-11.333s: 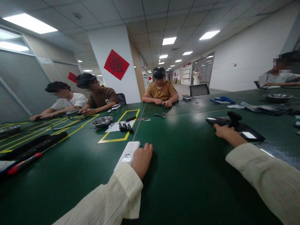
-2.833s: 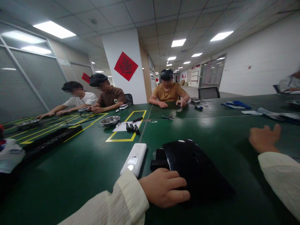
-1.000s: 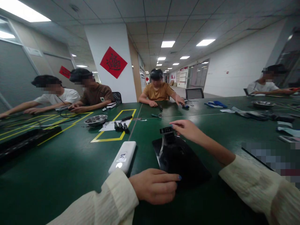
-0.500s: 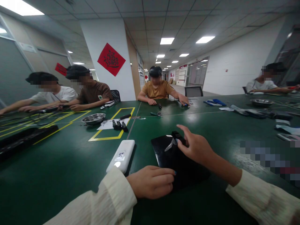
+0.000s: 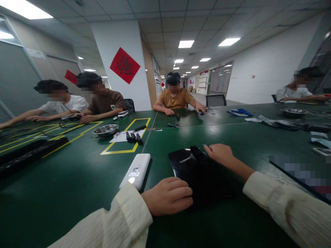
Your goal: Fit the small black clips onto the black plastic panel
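A glossy black flat base (image 5: 204,182) lies on the green table (image 5: 77,193) in front of me. Its short black neck piece (image 5: 197,152) is folded down at the far end. My left hand (image 5: 168,195) rests knuckles up on the near left corner of the base, fingers curled onto it. My right hand (image 5: 219,153) lies just right of the neck piece, its fingers stretched out and touching it, gripping nothing. Both sleeves are cream-coloured.
A white oblong device (image 5: 136,170) lies left of the base. Farther back are a yellow taped rectangle (image 5: 121,151), small black parts (image 5: 133,137) and a metal bowl (image 5: 106,130). A long black bar (image 5: 28,155) lies at left. Several people sit around the table.
The neck piece stood upright on the base a second ago with my right hand at its top. It now lies folded down, and my right hand has dropped beside it. My left hand stayed put.
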A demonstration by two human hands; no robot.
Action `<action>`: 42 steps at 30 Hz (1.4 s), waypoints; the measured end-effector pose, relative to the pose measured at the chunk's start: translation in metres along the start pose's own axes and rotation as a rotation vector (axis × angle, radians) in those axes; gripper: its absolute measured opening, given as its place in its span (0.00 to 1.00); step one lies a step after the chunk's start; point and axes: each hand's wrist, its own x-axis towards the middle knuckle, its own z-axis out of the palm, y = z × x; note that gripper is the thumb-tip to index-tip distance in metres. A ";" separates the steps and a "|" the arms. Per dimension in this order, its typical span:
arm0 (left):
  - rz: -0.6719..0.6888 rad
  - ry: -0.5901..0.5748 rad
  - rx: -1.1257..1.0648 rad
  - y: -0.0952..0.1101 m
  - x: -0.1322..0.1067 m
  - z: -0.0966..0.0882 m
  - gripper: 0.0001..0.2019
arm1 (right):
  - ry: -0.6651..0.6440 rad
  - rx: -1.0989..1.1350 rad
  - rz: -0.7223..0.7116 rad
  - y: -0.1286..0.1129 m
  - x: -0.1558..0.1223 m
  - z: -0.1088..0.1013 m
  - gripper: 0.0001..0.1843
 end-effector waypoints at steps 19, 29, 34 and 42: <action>-0.134 -0.280 -0.134 -0.002 -0.001 -0.002 0.10 | -0.058 -0.093 -0.104 -0.005 0.011 0.014 0.25; -0.863 -0.090 -0.897 0.018 0.014 -0.004 0.14 | 0.585 0.289 -0.364 -0.055 -0.061 -0.047 0.28; -1.145 0.139 -1.307 0.019 0.009 0.008 0.12 | 0.771 0.251 -0.899 -0.095 -0.092 -0.032 0.18; -1.255 0.253 -1.365 0.012 0.000 0.022 0.16 | 0.540 0.356 -0.757 -0.098 -0.088 -0.028 0.18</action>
